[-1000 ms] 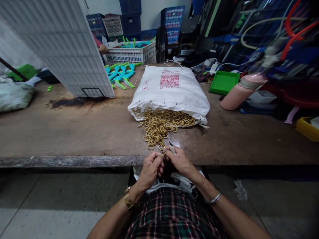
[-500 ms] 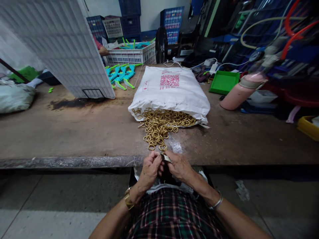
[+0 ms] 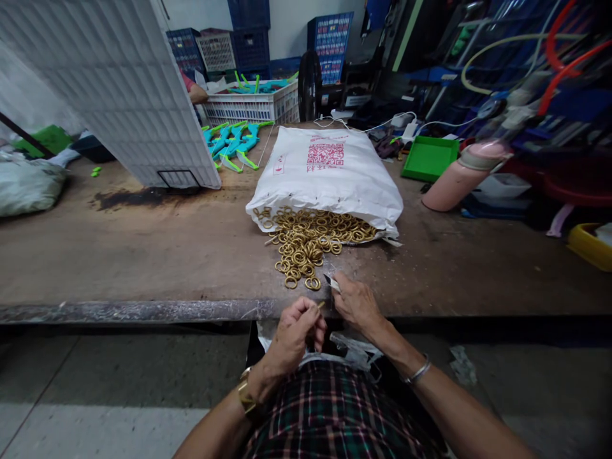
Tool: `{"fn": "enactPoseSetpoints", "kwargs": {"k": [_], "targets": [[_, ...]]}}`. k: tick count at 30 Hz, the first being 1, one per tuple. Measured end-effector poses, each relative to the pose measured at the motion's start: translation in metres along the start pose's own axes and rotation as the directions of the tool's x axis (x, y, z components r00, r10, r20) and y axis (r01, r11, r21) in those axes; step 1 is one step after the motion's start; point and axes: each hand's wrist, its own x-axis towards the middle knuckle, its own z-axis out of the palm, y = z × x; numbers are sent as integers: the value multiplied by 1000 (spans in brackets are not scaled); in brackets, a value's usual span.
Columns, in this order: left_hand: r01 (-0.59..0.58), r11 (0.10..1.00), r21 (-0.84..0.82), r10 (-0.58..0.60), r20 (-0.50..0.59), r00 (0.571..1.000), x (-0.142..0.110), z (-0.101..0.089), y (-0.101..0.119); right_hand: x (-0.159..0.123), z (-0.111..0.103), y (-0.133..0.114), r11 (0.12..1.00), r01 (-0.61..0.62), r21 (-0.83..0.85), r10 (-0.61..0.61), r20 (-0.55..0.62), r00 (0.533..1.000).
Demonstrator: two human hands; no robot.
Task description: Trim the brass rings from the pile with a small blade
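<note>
At the table's front edge, my left hand [image 3: 294,331] is closed on a gold ring [image 3: 321,305], whose edge pokes out past the fingertips. My right hand [image 3: 357,307], a little to the right and apart from it, grips a small knife [image 3: 333,284] with a dark blade tip and a whitish handle. Just beyond both hands lies a pile of gold rings [image 3: 299,258]. These spill from the mouth of a white woven sack [image 3: 329,182] with red print, lying on its side. Crumpled clear plastic [image 3: 356,349] rests on my lap.
A white ribbed panel [image 3: 138,95] stands at left on the brown table [image 3: 143,255]. Teal toy bows [image 3: 234,143] lie behind it, near a white crate [image 3: 253,108] and another person's arm [image 3: 197,94]. At right are a green tray [image 3: 430,158] and a pink bottle [image 3: 459,178].
My hands have come apart. The right has moved up and right with the knife, over the table edge; the left stays low, and a ring's edge now shows in its fingers.
</note>
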Motion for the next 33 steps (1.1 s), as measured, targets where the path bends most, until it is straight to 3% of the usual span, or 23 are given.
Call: {"fn": "enactPoseSetpoints", "kwargs": {"k": [4,11,14,17,21,25,29,33], "targets": [[63,986,-152,-67,-24,997,6,-6,-2,9,3,-10,998,-26,57,27,-11,1000],[141,924,-355,-179,-79,981,9,-17,4,17,3,-22,1000,-25,13,25,31,999],[165,899,-405,-202,-50,978,10,-21,4,17,4,-21,1000,-12,16,11,27,1000],[147,900,-411,-201,-92,975,13,-22,4,17,4,-18,1000,-7,24,7,14,1000],[113,943,-312,-171,-164,971,17,-19,5,14,6,-13,995,1,97,2,-31,1000],[44,996,-76,-60,-229,972,20,-16,3,1,5,-14,968,119,222,-108,-64,992],[53,996,67,-39,-194,980,21,-17,0,-8,2,-22,911,205,357,-195,-63,979],[39,992,119,-11,-230,973,19,-19,0,-6,1,-27,789,79,609,-64,-48,997]]}}
